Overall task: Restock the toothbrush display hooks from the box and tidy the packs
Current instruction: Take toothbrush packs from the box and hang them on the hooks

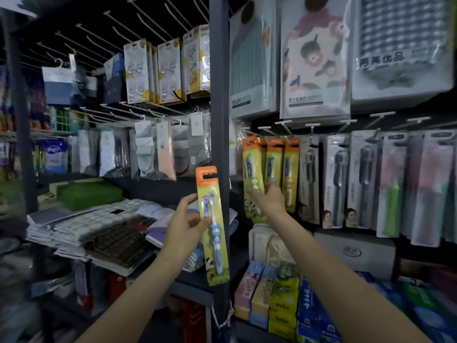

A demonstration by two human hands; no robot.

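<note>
- Left hand (pixel 184 225) pinches a toothbrush pack (pixel 213 226) upright, its edge overlapping the dark post (pixel 218 120).
- Right hand (pixel 268 198), fingers spread, presses the hanging packs (pixel 270 169); open gap between the hands.

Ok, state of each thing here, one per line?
Left hand: fingers hold one pack, upright.
Held toothbrush pack: off the hooks, sealed.
Right hand: touching hung packs.
Orange-topped packs: hanging on hooks.
Grey toothbrush packs: hanging.
Upper-left hooks: bare.

This was a shop aisle: rows of hanging toothbrush packs (pixel 333 179) on display hooks (pixel 284 125) at centre right, packaged socks (pixel 153 149) at centre left, boxed toothpaste (pixel 284 300) at lower right.
</note>
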